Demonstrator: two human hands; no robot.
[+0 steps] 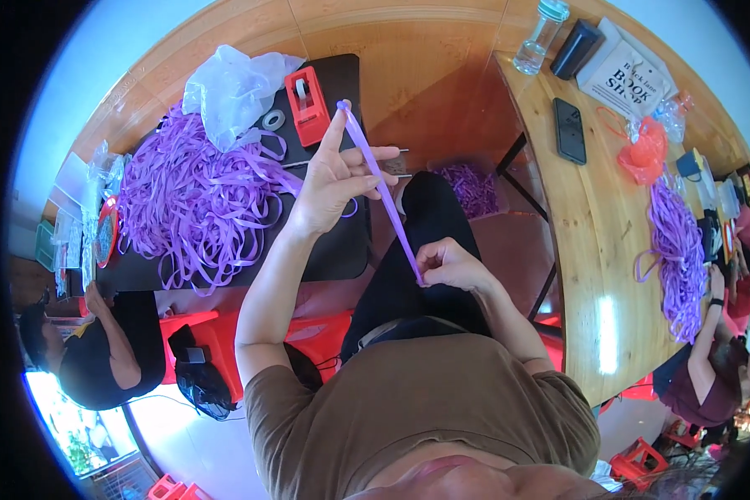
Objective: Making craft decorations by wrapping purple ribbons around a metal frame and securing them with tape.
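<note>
A narrow purple ribbon [398,229] runs taut and slanting between my two hands, above my lap. Its upper end loops over the raised index fingertip of my left hand [329,183], and the thumb and other fingers of that hand are spread beside the strip. Lower down and to the right, my right hand [454,267] pinches the ribbon's other end between thumb and fingers. Just left of my left hand, a big tangled heap of purple ribbon [187,196] lies on the black table [333,250].
By the heap are a red tape dispenser [307,107], a tape roll [273,120] and a clear plastic bag [233,92]. Purple pieces fill a bin [468,190] below. On the wooden table [596,250] lie a phone [569,131] and more ribbon [675,250]. People sit on both sides.
</note>
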